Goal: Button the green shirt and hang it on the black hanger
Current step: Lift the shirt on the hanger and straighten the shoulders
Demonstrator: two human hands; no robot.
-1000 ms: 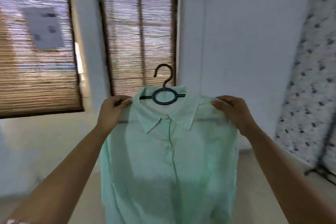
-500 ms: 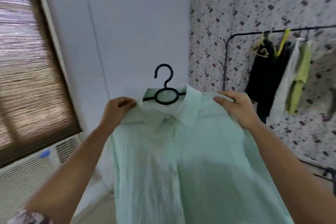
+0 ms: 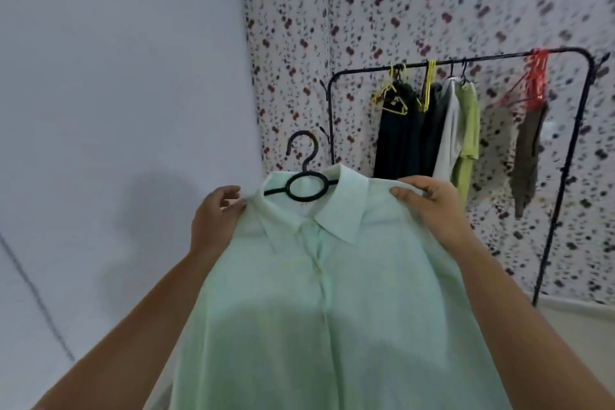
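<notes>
The pale green shirt (image 3: 319, 309) hangs buttoned down its front on the black hanger (image 3: 304, 183), whose hook and ring stick up out of the collar. I hold it up in the air in front of me. My left hand (image 3: 214, 216) grips the shirt's left shoulder, fingers curled over the fabric. At the right shoulder, my right hand (image 3: 429, 206) grips the cloth the same way. The hanger's arms are hidden inside the shirt.
A black clothes rack (image 3: 562, 183) stands at the right against a spotted curtain (image 3: 416, 10). On it hang dark garments (image 3: 402, 136), a white and a lime green top (image 3: 467, 140), a brown garment (image 3: 529, 156), plus yellow and red hangers. A plain white wall (image 3: 116, 93) fills the left.
My view has swung right, from the window blinds to the wall and the clothes rack. The shirt on its hanger stays held up between both hands.
</notes>
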